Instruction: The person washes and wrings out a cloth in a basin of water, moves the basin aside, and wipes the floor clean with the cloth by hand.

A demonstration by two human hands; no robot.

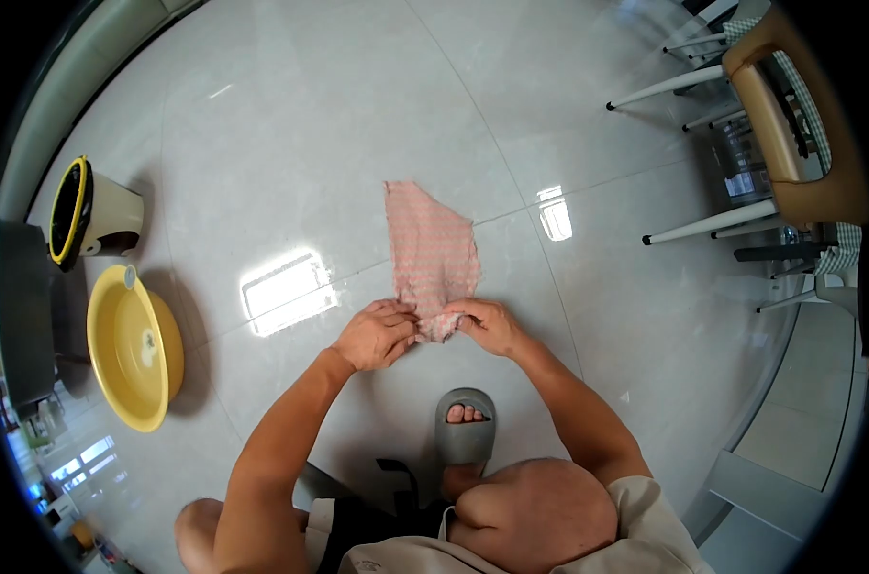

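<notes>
A pink striped cloth (433,234) lies spread on the grey tiled floor, its near end bunched up. My left hand (377,333) grips the left side of that bunched end, fingers curled down into the fabric. Opposite it, my right hand (487,326) pinches the right side of the same end between thumb and fingers. The bunched part sits between both hands, and the far end reaches away from me with an uneven edge. Some fingertips are hidden in the folds.
A yellow basin (133,349) stands at the left, with a trash bin (109,212) with a yellow rim behind it. Brown chairs (769,115) with white legs are at the right. My foot in a grey slipper (466,445) is close below the hands. The floor tiles (291,143) are shiny.
</notes>
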